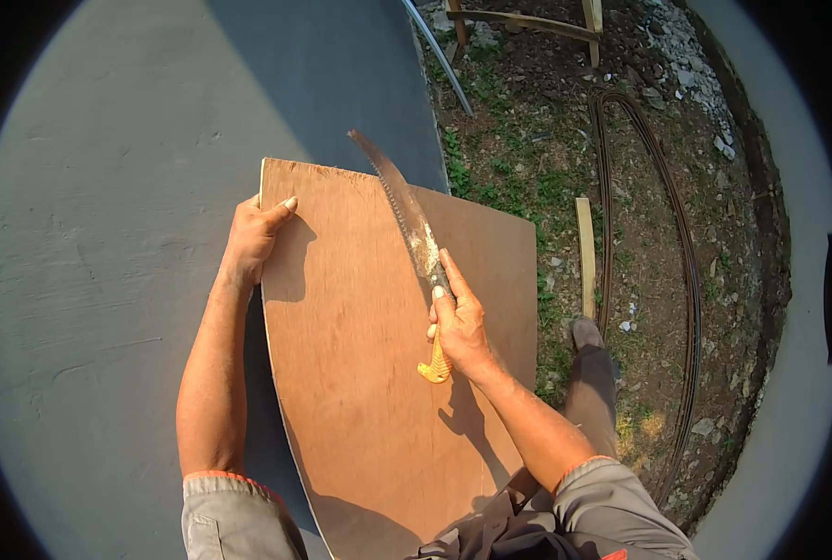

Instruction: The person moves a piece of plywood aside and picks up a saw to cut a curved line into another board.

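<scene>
Smooth grey concrete slab [108, 233] on the left, rough dirt with weeds [546, 103] on the right. Big plywood sheet [360, 373] lies across the middle, left hand [259, 233] gripping its upper left edge, thumb on top. Long loop of steel rebar [686, 243] on the dirt. Curved pruning saw [406, 210] sits over the sheet, right hand [458, 327] wrapped round its yellow handle [436, 364], blade pointing up-left.

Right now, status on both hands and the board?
Left hand gripping board edge. Right hand holding saw by its yellow handle. Saw over board; no obstruction visible between.
</scene>
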A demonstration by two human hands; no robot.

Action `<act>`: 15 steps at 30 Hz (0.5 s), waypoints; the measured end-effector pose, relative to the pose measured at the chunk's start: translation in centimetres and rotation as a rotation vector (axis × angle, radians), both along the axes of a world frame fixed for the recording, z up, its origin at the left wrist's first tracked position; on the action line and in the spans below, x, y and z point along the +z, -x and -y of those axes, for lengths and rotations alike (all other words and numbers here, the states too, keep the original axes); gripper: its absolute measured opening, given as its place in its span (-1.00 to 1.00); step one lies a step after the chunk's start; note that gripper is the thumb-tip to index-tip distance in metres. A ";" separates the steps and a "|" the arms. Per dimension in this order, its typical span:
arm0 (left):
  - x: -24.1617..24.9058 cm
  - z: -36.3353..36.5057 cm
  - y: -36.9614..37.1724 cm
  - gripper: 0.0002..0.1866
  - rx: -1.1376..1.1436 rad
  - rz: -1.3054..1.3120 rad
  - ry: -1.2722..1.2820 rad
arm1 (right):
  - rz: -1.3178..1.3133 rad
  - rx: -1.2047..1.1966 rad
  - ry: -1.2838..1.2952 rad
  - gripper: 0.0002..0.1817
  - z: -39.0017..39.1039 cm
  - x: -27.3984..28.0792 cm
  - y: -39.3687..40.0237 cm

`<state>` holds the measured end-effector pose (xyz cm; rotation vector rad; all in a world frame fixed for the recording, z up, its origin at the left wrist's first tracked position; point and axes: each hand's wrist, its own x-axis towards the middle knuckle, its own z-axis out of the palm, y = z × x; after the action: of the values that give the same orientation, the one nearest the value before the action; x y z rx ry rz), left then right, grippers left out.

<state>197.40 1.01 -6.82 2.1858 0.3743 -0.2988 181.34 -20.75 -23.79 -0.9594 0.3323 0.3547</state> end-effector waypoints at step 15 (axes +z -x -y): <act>0.0 0.5 0.0 -0.74 -0.012 -0.007 -0.003 | 0.000 0.005 0.023 -0.37 -0.7 -0.2 -1.2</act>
<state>197.44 0.50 -6.79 2.1913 0.3655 -0.3124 182.52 -20.09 -23.94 -0.9832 0.3347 0.3563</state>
